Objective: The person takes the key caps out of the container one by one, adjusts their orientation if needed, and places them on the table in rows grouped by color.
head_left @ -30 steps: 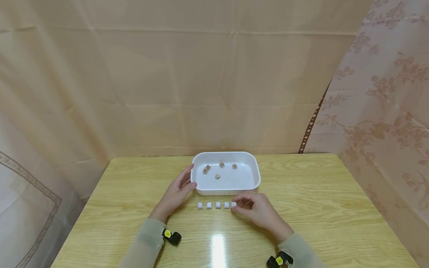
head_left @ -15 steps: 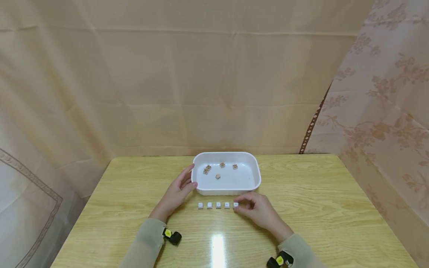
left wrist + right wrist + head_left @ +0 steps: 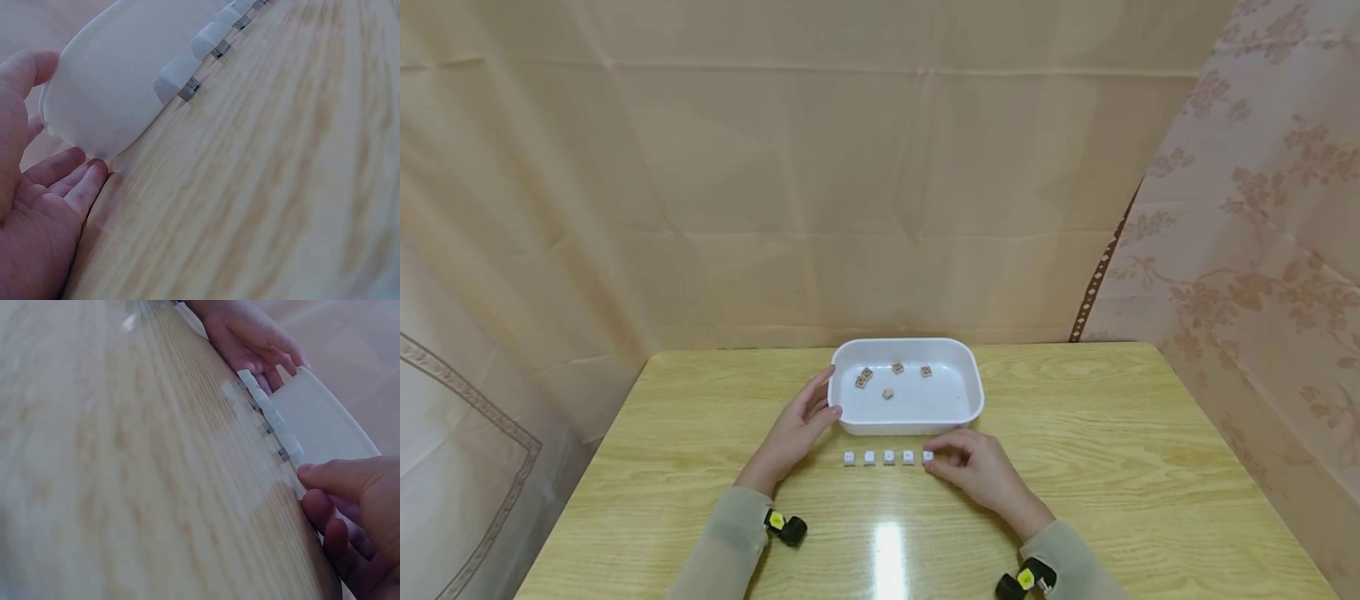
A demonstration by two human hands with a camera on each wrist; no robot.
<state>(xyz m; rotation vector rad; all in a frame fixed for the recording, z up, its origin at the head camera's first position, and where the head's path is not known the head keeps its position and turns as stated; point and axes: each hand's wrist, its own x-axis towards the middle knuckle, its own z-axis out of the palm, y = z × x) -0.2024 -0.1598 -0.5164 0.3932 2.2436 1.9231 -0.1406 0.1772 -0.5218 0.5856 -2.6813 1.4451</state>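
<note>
A row of several small white keycaps, each on a grey base, stands on the table before a white plastic tray. My right hand pinches the rightmost keycap between thumb and fingers at the row's end. In the right wrist view its fingers hide that keycap. My left hand holds the tray's left end, thumb at the near corner and fingers along the side. The left wrist view shows its fingertips at the rim and others low on the wall, with the leftmost keycap close by.
Several small brown square pieces lie scattered inside the tray. The wooden table ends at a beige curtain just behind the tray. Black wrist cameras are strapped over both sleeves.
The right hand has shifted the rightmost keycap slightly to the right, widening its gap from the neighbouring one. The left hand and the tray have stayed in place.
</note>
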